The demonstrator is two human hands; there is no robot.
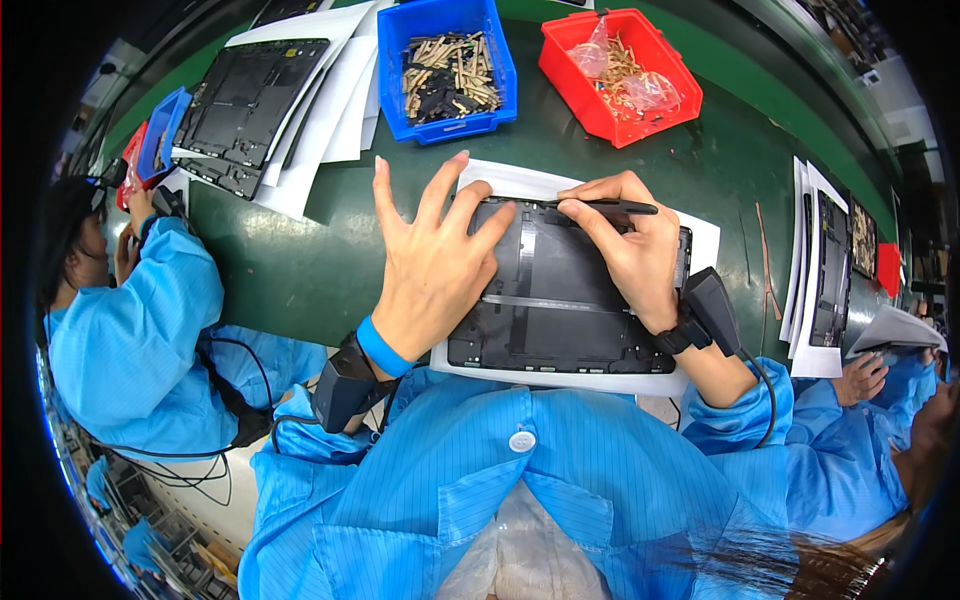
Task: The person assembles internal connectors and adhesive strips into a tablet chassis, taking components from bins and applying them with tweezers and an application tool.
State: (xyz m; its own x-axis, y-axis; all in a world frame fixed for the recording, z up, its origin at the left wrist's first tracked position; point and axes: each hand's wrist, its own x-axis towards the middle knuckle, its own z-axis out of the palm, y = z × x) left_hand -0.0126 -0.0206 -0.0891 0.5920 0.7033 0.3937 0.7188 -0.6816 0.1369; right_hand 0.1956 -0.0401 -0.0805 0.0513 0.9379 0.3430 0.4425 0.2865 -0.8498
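Note:
A black tablet housing [560,325] lies on white sheets [705,240] right in front of me, its inner side up. My left hand [435,265] rests over its upper left corner, fingers spread, with the thumb and index fingertips at the far edge. In my right hand [635,240] I grip a black pen-like tool [622,206], held between thumb and fingers. Its tip is close to the housing's far edge; whether it touches is hidden by my fingers. A blue band [383,347] circles my left wrist, and a black device [708,305] is strapped to my right wrist.
A blue bin [393,75] of small black and tan strips and a red bin [555,75] of scraps and plastic bags stand at the back. Stacked housings [255,105] lie far left, others [830,270] on the right. Co-workers in blue sit on both sides.

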